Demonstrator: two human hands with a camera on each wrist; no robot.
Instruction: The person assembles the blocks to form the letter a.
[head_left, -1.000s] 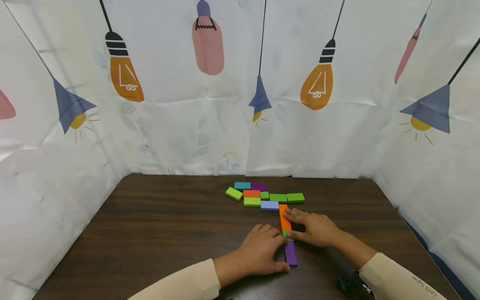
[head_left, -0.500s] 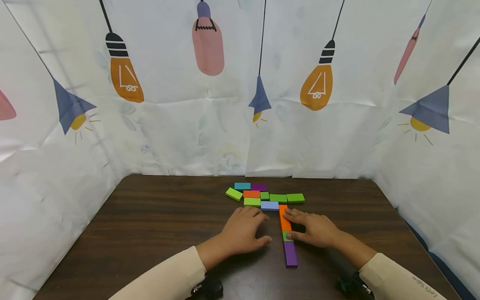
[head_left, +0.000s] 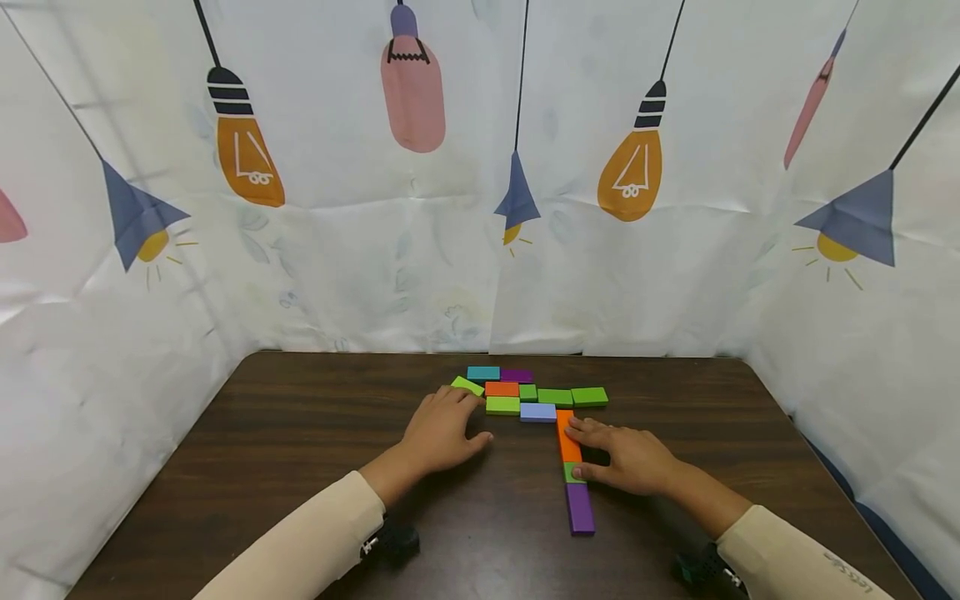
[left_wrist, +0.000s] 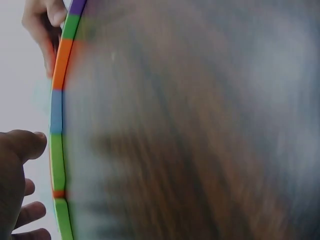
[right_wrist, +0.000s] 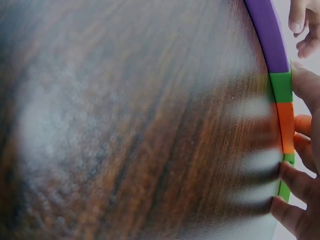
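Four green blocks (head_left: 588, 397), two lime blocks (head_left: 503, 406), two purple blocks (head_left: 580, 509), one teal block (head_left: 483, 374), one red-orange block (head_left: 502, 389), one light blue block (head_left: 537, 412) and one orange block (head_left: 568, 437) are laid on the counter (head_left: 300, 467), twelve altogether. The left grip (head_left: 437, 429) is loosely spread, with nothing grasped; the angled lime block (head_left: 468, 385) is partly covered by its fingertips, though contact cannot be told. The right grip (head_left: 630, 457) is likewise spread and nothing is clasped: the orange block is touched by a fingertip, a short green block (head_left: 570, 472) by the thumb. On the near side of that thumb, one purple block is placed; ahead of and between both grips, the light blue block is seen.
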